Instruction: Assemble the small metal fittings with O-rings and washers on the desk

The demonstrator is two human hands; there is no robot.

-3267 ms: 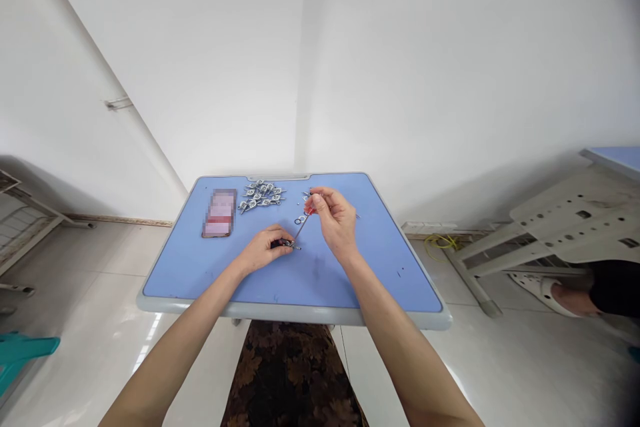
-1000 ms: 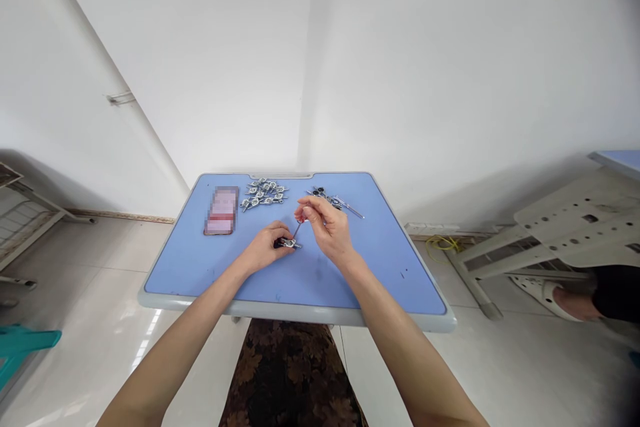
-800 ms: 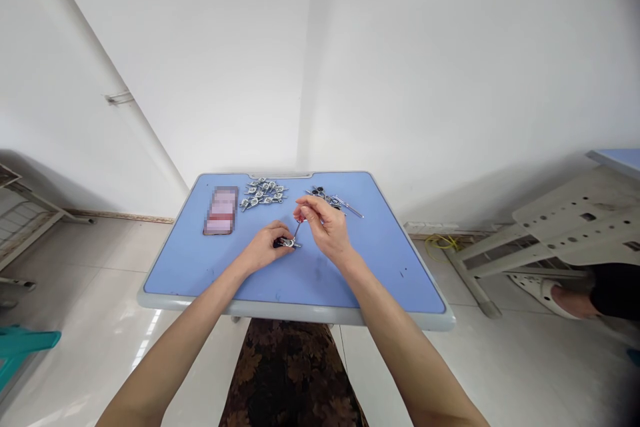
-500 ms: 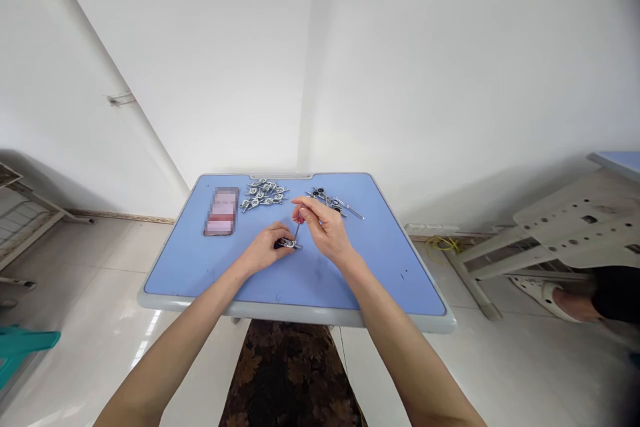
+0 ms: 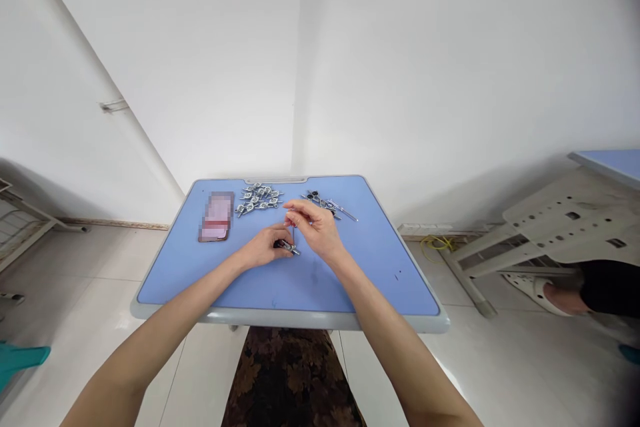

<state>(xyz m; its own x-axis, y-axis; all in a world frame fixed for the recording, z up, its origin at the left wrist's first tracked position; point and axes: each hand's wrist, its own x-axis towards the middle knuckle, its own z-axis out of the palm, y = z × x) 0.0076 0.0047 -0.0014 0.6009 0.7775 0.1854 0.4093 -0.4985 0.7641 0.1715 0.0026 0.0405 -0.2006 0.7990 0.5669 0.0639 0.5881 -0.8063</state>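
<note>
My left hand [image 5: 261, 247] is closed on a small metal part with a black piece [image 5: 289, 249], keeping it low over the blue tabletop. In my right hand [image 5: 320, 230] is a thin screwdriver [image 5: 294, 235], pinched by its reddish handle. Its shaft stands nearly upright, with the tip down at the metal part. Fingers hide much of the handle and part of the metal piece. Behind my left hand lies a pile of silvery metal parts [image 5: 259, 198]. Beyond my right hand is a smaller group of black and metal parts [image 5: 314, 196], beside a slim rod-like piece [image 5: 344, 209].
A phone [image 5: 217, 213] with a blurred screen lies at the table's left. The small blue table [image 5: 240, 297] stands near a white wall. At right are another desk [image 5: 545, 227], a person's foot in a white clog [image 5: 535, 292] and a yellow cable [image 5: 437, 243]. A teal stool [image 5: 23, 357] is at lower left.
The screwdriver has gone from leaning to nearly upright as my right fingers shifted on its handle. My left hand stays on the metal part. The whole view has moved slightly.
</note>
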